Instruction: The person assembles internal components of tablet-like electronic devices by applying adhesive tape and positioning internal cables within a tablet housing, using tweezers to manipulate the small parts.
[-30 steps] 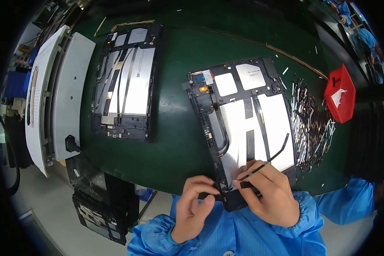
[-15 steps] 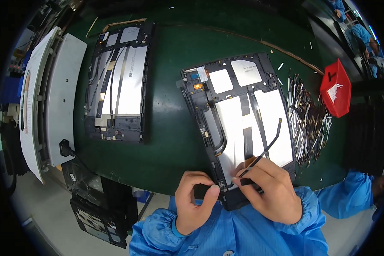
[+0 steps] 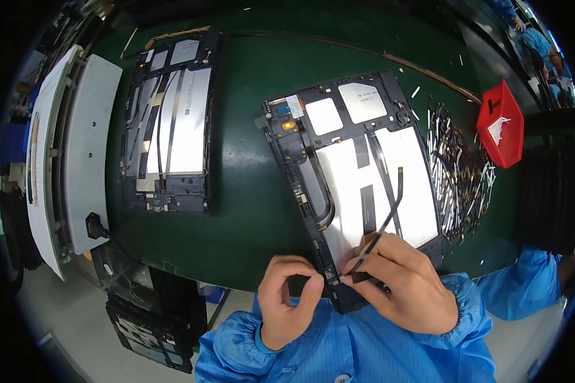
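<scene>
An opened tablet (image 3: pixel 380 185), black-framed with silver battery plates, lies tilted on the green bench right in front of me. My right hand (image 3: pixel 406 284) pinches a thin black flex cable (image 3: pixel 390 214) over the tablet's lower end. The cable's free end sticks up above the silver plate. Right fingertips are close to a small connector area (image 3: pixel 332 276) on the tablet's lower left edge. My left hand (image 3: pixel 292 301) is at that same edge, thumb and index tips brought together. Whatever lies between those left fingertips is hidden.
Another opened tablet (image 3: pixel 172 127) lies at the left. A pile of flex strips (image 3: pixel 457 179) sits beside the near tablet, with a red bin (image 3: pixel 501 124) behind it. At far left stands a grey-white box (image 3: pixel 96 153) with a black plug (image 3: pixel 96 225). More tablet housings (image 3: pixel 150 332) are stacked below the bench.
My right fingers have moved slightly left, towards the tablet's edge. The flex cable's free end has swung left and stands steeper. My left hand stays at the edge. The whole view has shifted slightly.
</scene>
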Action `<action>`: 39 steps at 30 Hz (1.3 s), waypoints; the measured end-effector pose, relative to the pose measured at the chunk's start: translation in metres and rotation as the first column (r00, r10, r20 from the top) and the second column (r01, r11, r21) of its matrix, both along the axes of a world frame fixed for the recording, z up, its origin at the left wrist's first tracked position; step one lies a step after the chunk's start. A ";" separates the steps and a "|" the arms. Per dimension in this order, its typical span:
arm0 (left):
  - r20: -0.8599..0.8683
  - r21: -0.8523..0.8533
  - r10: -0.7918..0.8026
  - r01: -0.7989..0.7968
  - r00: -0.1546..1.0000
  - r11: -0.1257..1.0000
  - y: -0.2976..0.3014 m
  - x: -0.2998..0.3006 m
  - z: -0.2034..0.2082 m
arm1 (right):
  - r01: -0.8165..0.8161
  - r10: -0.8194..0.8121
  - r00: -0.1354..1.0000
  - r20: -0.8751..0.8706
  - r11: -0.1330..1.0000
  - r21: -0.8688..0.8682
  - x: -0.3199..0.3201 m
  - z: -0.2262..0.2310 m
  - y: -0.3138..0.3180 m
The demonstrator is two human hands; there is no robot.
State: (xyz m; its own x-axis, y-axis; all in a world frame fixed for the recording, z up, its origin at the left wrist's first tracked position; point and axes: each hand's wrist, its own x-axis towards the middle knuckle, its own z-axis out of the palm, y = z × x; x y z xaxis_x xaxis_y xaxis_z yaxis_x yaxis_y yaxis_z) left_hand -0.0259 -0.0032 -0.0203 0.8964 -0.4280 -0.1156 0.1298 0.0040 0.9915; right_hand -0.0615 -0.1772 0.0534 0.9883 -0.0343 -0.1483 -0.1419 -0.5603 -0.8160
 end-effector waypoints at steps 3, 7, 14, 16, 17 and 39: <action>-0.039 -0.017 -0.010 0.009 0.999 1.000 -0.001 0.001 0.001 | -0.007 0.007 1.000 -0.022 1.000 0.001 0.000 -0.001 0.000; -0.039 -0.019 -0.030 0.029 0.999 0.999 0.000 0.001 0.002 | 0.034 -0.033 0.999 0.024 0.999 -0.039 0.000 -0.002 0.006; 0.079 0.011 -0.035 0.034 0.996 0.999 -0.001 -0.002 -0.001 | 0.082 -0.078 0.996 0.050 0.995 -0.064 0.000 -0.004 0.010; 0.132 0.038 -0.080 0.075 0.988 0.996 0.000 -0.001 -0.002 | 0.081 -0.078 0.995 0.056 0.995 -0.066 -0.001 -0.005 0.011; 0.150 0.058 -0.093 0.085 0.984 0.995 0.000 -0.001 -0.003 | 0.079 -0.075 0.995 0.062 0.995 -0.067 -0.001 -0.005 0.011; 0.085 0.061 -0.072 0.067 0.994 0.996 -0.004 0.009 0.005 | 0.080 -0.075 0.993 0.087 0.995 -0.057 -0.004 -0.009 0.010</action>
State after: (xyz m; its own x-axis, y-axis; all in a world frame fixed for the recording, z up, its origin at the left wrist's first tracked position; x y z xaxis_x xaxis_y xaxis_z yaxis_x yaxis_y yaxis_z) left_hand -0.0170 -0.0073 -0.0155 0.8726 -0.4842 -0.0649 0.0408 -0.0602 0.9974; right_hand -0.0655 -0.1675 0.0446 0.9912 -0.1180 -0.0596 -0.1189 -0.5990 -0.7919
